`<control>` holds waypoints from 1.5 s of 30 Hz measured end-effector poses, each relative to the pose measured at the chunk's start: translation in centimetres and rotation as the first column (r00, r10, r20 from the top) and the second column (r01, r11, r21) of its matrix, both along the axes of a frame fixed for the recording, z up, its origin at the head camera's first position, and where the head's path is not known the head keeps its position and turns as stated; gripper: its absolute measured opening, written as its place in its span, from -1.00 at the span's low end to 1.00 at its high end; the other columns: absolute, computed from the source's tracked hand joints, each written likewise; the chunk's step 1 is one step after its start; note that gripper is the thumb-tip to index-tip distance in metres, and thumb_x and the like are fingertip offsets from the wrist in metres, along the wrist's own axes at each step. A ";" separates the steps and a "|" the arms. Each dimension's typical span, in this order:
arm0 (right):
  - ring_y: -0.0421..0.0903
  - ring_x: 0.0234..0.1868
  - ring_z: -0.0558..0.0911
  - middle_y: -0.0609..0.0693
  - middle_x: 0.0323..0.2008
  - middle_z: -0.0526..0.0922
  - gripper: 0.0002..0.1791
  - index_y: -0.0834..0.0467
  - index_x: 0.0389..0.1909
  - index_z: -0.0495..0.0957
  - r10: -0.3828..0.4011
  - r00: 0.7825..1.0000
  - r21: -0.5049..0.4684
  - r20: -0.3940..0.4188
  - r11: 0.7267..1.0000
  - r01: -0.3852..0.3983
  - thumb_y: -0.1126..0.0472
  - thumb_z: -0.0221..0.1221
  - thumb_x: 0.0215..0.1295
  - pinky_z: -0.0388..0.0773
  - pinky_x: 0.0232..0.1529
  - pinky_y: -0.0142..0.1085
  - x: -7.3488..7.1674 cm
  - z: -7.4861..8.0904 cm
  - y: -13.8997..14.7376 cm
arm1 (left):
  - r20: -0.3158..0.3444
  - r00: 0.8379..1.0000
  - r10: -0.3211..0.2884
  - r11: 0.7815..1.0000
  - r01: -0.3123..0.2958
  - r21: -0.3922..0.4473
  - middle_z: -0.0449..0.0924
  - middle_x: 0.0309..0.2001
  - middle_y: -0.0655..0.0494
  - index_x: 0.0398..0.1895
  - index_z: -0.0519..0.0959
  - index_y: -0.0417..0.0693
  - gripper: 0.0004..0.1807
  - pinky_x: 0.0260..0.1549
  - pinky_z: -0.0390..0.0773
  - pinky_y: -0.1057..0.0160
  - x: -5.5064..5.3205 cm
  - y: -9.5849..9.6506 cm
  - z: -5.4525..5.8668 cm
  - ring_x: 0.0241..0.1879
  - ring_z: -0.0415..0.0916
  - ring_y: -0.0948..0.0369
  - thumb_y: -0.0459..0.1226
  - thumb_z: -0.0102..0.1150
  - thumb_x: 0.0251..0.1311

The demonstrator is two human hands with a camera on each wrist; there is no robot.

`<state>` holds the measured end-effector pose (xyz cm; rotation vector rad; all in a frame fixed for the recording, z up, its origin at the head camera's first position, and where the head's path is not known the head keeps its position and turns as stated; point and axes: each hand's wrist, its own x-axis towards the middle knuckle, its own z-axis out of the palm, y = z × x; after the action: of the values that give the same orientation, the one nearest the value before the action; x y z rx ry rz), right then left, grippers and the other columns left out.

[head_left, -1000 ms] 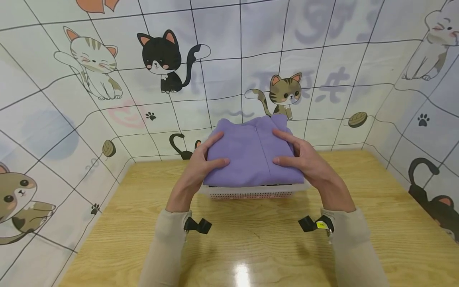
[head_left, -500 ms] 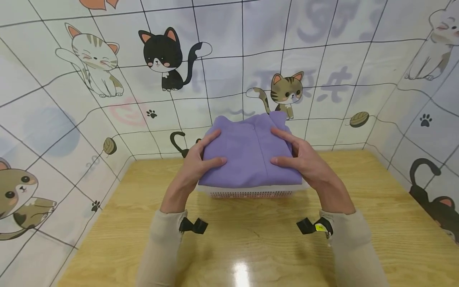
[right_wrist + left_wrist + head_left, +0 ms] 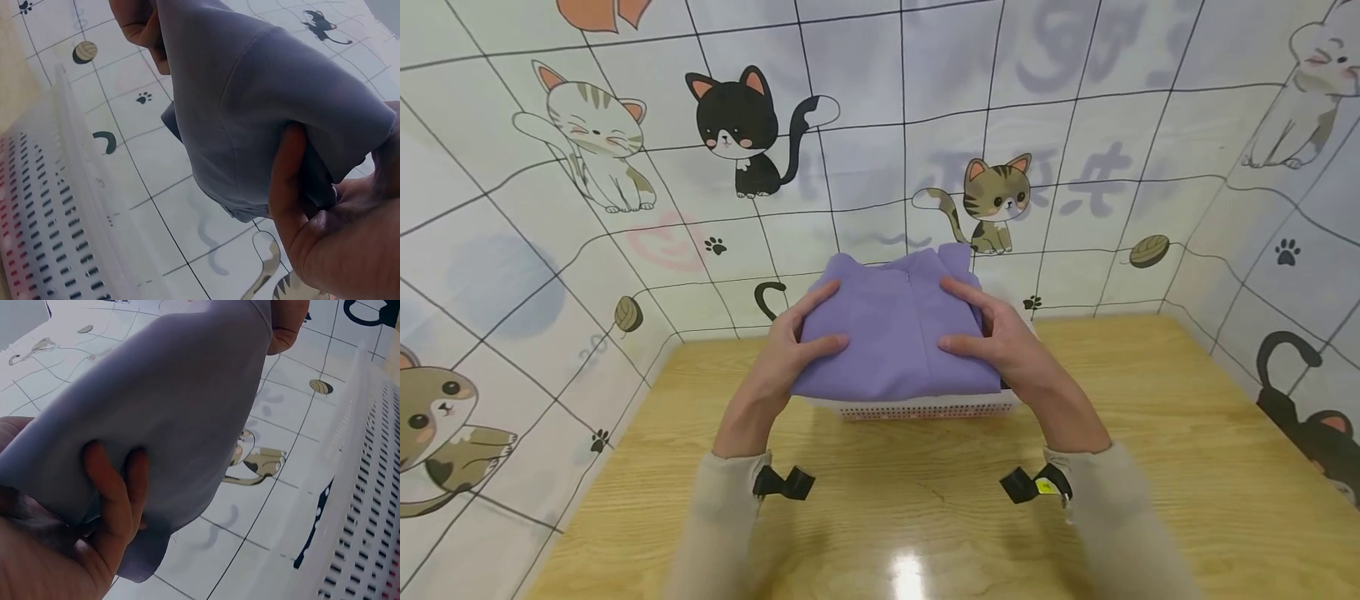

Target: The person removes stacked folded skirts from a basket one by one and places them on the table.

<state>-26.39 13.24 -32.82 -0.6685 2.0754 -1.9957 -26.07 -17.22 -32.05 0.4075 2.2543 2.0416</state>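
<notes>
So, your left grip (image 3: 779, 357) and right grip (image 3: 1013, 346) pinch opposite sides of the cloth (image 3: 883, 329), holding it above the basket (image 3: 925, 410), which stands on the tabletop (image 3: 887, 483).

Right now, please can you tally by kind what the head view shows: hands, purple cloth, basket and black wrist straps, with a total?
Hands: 2 (left hand, right hand)
Purple cloth: 1
Basket: 1
Black wrist straps: 2 (left strap, right strap)
Total: 6
</notes>
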 end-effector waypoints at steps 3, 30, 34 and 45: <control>0.14 0.46 0.32 0.17 0.59 0.10 -0.08 0.00 0.65 0.08 -0.010 1.000 0.011 0.000 1.000 0.010 0.27 0.25 0.30 0.55 0.11 -0.43 -0.3 -0.1 -1.1 | -0.003 1.000 0.002 1.000 -0.002 -0.007 0.09 0.59 0.04 0.59 0.27 0.31 -0.14 0.23 0.50 0.16 -0.1 -1.1 -0.1 0.45 0.23 0.04 -0.32 0.31 0.22; 0.17 0.54 0.29 0.24 0.59 0.14 -0.04 0.11 0.64 0.09 0.005 0.999 0.088 0.034 0.996 -0.008 0.29 0.29 0.22 0.31 0.51 0.08 -3.9 -1.7 -13.7 | 0.046 0.998 0.053 0.994 -0.057 0.088 -0.15 0.69 0.08 0.61 0.22 0.28 -0.25 0.06 0.64 0.40 -1.9 -13.1 -2.5 0.48 0.19 0.14 -0.37 0.13 0.41; 0.17 0.56 0.27 0.24 0.61 0.10 -0.01 0.08 0.64 0.09 0.010 0.999 0.139 0.046 0.990 -0.016 0.27 0.30 0.20 0.33 0.50 0.10 -4.0 -2.2 -16.2 | 0.053 0.997 0.061 0.992 -0.067 0.108 -0.20 0.70 0.08 0.63 0.20 0.25 -0.25 0.04 0.65 0.41 -1.7 -15.6 -3.5 0.45 0.26 0.21 -0.39 0.08 0.43; 0.10 0.49 0.39 0.21 0.54 0.30 -0.04 0.13 0.61 0.17 -0.061 0.998 0.284 0.034 0.958 0.049 0.35 0.30 0.13 0.42 0.45 -0.07 -3.7 -3.0 -21.8 | 0.081 0.994 0.079 0.995 -0.084 0.063 -0.07 0.64 0.05 0.59 0.28 0.13 -0.35 -0.01 0.66 0.38 -2.7 -20.6 -6.0 0.26 0.42 0.31 -0.38 0.05 0.47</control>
<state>-30.12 -8.52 -35.82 -0.5143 2.3136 -1.6724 -28.74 -37.82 -38.05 0.2386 2.1978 2.1355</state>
